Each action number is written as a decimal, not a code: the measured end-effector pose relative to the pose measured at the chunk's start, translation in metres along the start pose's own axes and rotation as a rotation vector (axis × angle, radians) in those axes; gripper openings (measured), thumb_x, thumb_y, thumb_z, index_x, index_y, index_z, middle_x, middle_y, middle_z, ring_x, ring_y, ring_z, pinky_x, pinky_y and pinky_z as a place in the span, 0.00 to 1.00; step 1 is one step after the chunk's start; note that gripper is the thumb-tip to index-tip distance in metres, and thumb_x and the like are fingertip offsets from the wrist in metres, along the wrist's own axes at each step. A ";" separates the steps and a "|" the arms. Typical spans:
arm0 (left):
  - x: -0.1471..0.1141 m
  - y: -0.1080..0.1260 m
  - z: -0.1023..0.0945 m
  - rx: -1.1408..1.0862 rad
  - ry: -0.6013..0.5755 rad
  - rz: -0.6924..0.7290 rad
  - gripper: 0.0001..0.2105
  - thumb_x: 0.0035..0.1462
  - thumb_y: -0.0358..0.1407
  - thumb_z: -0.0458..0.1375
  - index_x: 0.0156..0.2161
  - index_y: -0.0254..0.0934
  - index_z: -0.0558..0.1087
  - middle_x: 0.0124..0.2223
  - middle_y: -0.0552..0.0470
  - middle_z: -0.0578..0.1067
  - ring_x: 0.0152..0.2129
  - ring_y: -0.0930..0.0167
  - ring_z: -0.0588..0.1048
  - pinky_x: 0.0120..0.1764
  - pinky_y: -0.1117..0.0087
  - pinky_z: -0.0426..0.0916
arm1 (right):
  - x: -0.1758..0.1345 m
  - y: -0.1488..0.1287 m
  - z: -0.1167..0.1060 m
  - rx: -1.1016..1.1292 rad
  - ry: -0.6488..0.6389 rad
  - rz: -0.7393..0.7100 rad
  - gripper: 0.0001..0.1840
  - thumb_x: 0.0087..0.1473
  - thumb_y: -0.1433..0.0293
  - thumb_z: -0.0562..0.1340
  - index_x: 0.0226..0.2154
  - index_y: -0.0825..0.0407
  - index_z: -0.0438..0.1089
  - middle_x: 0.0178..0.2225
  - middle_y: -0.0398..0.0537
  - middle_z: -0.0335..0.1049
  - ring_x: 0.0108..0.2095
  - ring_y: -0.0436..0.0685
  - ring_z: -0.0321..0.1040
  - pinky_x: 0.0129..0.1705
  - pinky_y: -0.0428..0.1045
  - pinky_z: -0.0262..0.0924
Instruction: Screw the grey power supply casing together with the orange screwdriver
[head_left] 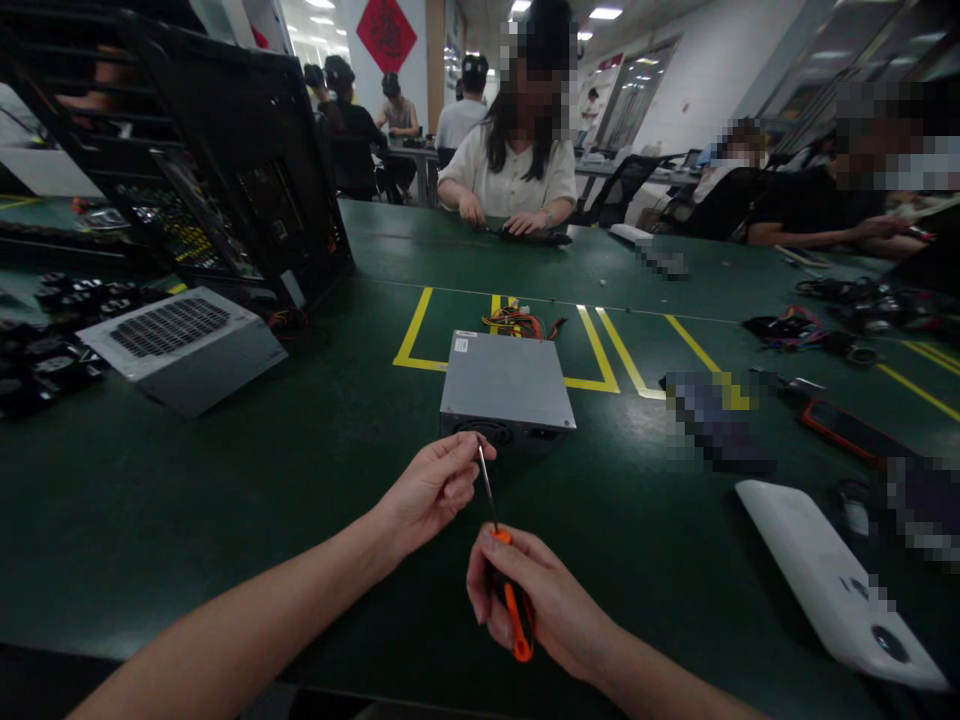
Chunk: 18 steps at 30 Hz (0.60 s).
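In my right hand [555,595] is a screwdriver [518,615] with an orange and black handle, its metal shaft pointing up and away from me. My left hand [431,490] pinches its fingertips together at the screwdriver's tip; whatever sits between them is too small to make out. Just beyond both hands, a grey computer power supply [506,375] lies on the green table [337,450]. Its fan grille and socket side face me, and a bundle of coloured cables [521,320] comes out behind it.
A second power supply [217,350] stands at left, beside an open black computer case [247,180]. Black parts [45,360] are heaped at far left. A white device [832,580] and an orange-edged phone-like object [855,435] lie right. Across the table a person [525,165] works.
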<state>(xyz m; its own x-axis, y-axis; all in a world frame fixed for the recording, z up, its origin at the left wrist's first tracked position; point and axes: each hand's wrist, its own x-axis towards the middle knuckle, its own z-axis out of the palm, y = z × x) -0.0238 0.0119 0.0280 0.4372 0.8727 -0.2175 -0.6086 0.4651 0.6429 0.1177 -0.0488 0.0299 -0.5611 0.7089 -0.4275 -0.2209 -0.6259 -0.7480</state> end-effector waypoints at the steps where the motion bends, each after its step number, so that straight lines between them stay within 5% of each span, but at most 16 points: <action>1: 0.000 0.000 0.000 0.001 -0.001 0.003 0.06 0.52 0.35 0.58 0.33 0.32 0.70 0.27 0.56 0.68 0.11 0.88 0.49 0.13 0.84 0.43 | 0.000 0.000 0.000 0.005 0.001 0.001 0.20 0.48 0.55 0.58 0.23 0.57 0.63 0.14 0.42 0.64 0.10 0.42 0.55 0.12 0.38 0.46; 18: 0.005 -0.007 -0.001 0.120 0.062 0.034 0.09 0.50 0.37 0.59 0.32 0.32 0.70 0.26 0.54 0.68 0.12 0.87 0.53 0.14 0.83 0.44 | -0.002 0.001 0.002 0.128 0.075 0.030 0.18 0.48 0.58 0.59 0.21 0.57 0.63 0.12 0.40 0.61 0.09 0.41 0.48 0.11 0.39 0.44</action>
<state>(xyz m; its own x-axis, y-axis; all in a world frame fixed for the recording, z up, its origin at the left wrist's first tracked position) -0.0183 0.0129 0.0221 0.3740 0.8967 -0.2368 -0.5369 0.4176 0.7331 0.1171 -0.0519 0.0312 -0.5086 0.7088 -0.4889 -0.3078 -0.6799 -0.6656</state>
